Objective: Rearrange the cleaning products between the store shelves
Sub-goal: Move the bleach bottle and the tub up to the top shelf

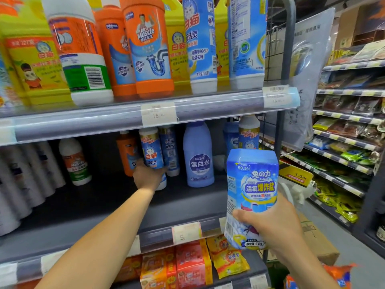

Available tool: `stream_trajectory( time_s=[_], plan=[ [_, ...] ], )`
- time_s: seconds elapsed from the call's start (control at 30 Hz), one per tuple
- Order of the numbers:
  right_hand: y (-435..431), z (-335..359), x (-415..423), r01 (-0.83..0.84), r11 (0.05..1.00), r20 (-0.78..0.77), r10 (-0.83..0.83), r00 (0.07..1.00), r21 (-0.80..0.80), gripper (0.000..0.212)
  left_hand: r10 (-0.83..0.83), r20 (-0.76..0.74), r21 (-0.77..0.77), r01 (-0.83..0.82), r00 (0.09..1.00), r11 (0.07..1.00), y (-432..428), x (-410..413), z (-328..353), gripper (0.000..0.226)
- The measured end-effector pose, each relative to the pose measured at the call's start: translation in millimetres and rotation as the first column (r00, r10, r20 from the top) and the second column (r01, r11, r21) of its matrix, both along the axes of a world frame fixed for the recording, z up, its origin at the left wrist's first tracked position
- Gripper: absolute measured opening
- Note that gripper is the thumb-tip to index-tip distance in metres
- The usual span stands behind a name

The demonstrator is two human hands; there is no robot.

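**Two hands, two products at the middle shelf**

Left hand (pixel 148 176) stretched deep onto the middle shelf (pixel 87 207), fingers wrapped round the lower part of a blue-labelled bottle (pixel 151 152) standing upright there. Gripped from the front; fingertips hidden behind the bottle. Just left of that bottle, an orange bottle (pixel 126 153); just right of it, touching or nearly so, a second blue bottle (pixel 169 150) with its barcode facing out. Further right of the held bottle, apart from it, a pale blue bleach bottle (pixel 198 155).

Right hand (pixel 270 228) out in front of the shelf edge, right of the held bottle and nearer the camera, closed round the lower half of a blue tub (pixel 251 195), thumb across the front label. Tub upright, slightly tilted, clear of the shelf.

Above the held bottle, on the top shelf (pixel 116 119), an orange Mr Muscle bottle (pixel 151 46) among yellow and blue ones. Below, red and yellow packets (pixel 193 261).
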State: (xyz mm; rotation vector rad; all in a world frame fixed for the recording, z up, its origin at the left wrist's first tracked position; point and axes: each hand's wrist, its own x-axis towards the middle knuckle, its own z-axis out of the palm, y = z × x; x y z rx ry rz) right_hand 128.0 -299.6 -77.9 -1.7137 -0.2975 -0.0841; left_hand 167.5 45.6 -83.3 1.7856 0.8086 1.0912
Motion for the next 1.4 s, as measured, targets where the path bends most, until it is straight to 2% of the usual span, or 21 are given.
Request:
stream_trajectory(
  time_s=[0.13, 0.23, 0.37, 0.43, 0.47, 0.5, 0.53, 0.6, 0.63, 0.73, 0.8, 0.9, 1.0, 1.1, 1.23, 1.4],
  plan=[
    [-2.5, -3.2, 0.2, -0.009, 1.000, 0.003, 0.009, 1.000, -0.020, 0.045, -0.023, 0.006, 0.028, 0.023, 1.000, 0.999, -0.1, -0.7, -2.3, 0.067],
    [-3.9, -2.6, -2.9, -0.021, 1.000, -0.001, 0.021, 1.000, -0.014, 0.049, -0.011, -0.012, 0.031, 0.011, 1.000, 0.999, -2.6, -2.0, -5.0, 0.069],
    [-10.8, -3.0, -5.3, -0.033, 0.999, -0.011, 0.033, 0.999, -0.006, 0.047, 0.032, -0.040, -0.114, -0.036, 0.999, 0.993, -19.6, -7.1, 2.8, 0.070],
    [-15.7, -4.0, -5.1, -0.043, 0.999, -0.024, 0.043, 0.999, 0.007, 0.050, 0.181, 0.020, -0.028, -0.181, 0.983, 0.983, -42.8, -13.3, 7.2, 0.060],
    [-18.4, -4.1, -5.3, -0.038, 0.999, -0.024, 0.038, 0.999, 0.012, 0.052, 0.206, 0.124, 0.076, -0.216, 0.971, 0.973, -59.5, -15.8, 8.9, 0.052],
    [-21.0, -3.9, -5.2, -0.027, 1.000, -0.020, 0.027, 0.999, 0.014, 0.054, 0.154, 0.225, 0.189, -0.198, 0.962, 0.962, -79.2, -17.3, 10.8, 0.044],
    [-24.0, -3.6, -4.7, -0.016, 1.000, -0.013, 0.016, 1.000, 0.017, 0.056, 0.050, 0.258, 0.297, -0.128, 0.965, 0.946, -99.6, -16.1, 13.3, 0.036],
    [-30.5, -2.8, -2.9, 0.002, 1.000, -0.003, -0.002, 1.000, 0.018, 0.058, -0.190, 0.129, 0.446, 0.114, 0.973, 0.888, -137.1, -5.1, 19.2, 0.031],
    [-34.3, -2.4, -1.9, 0.011, 1.000, -0.002, -0.011, 1.000, 0.016, 0.059, -0.291, 0.024, 0.450, 0.249, 0.956, 0.857, -153.7, 2.8, 22.2, 0.032],
    [-46.4, -2.6, 1.9, 0.022, 0.999, -0.005, -0.022, 1.000, 0.032, 0.057, -0.492, -0.167, 0.228, 0.519, 0.854, 0.824, -192.9, 33.0, 30.7, 0.050],
    [-54.9, -3.1, 3.7, 0.029, 0.999, -0.002, -0.029, 1.000, 0.036, 0.059, -0.528, -0.211, 0.114, 0.557, 0.822, 0.822, -212.0, 54.1, 34.7, 0.062],
    [-67.3, -4.5, 7.6, 0.037, 0.999, -0.017, -0.036, 0.999, 0.031, 0.060, -0.516, -0.224, -0.045, 0.520, 0.827, 0.853, -232.1, 77.3, 42.6, 0.045],
    [-76.9, -5.6, 11.3, 0.054, 0.999, -0.008, -0.054, 0.999, 0.007, 0.064, -0.459, -0.289, 0.004, 0.480, 0.840, 0.877, -244.4, 88.0, 40.4, 0.056],
    [-81.8, -6.8, 14.5, 0.066, 0.998, -0.011, -0.065, 0.998, 0.009, 0.066, -0.453, -0.257, -0.007, 0.467, 0.854, 0.884, -248.5, 90.1, 36.5, 0.062],
    [-83.5, -6.5, 17.8, 0.051, 0.999, 0.010, -0.051, 0.999, 0.012, 0.056, -0.482, -0.212, -0.043, 0.485, 0.850, 0.873, -242.1, 87.1, 37.6, 0.056],
    [-76.9, -3.9, 26.4, 0.028, 0.999, 0.017, -0.029, 0.999, 0.027, 0.047, -0.474, -0.197, -0.001, 0.483, 0.858, 0.875, -218.6, 66.2, 33.7, 0.062]
  ],
)
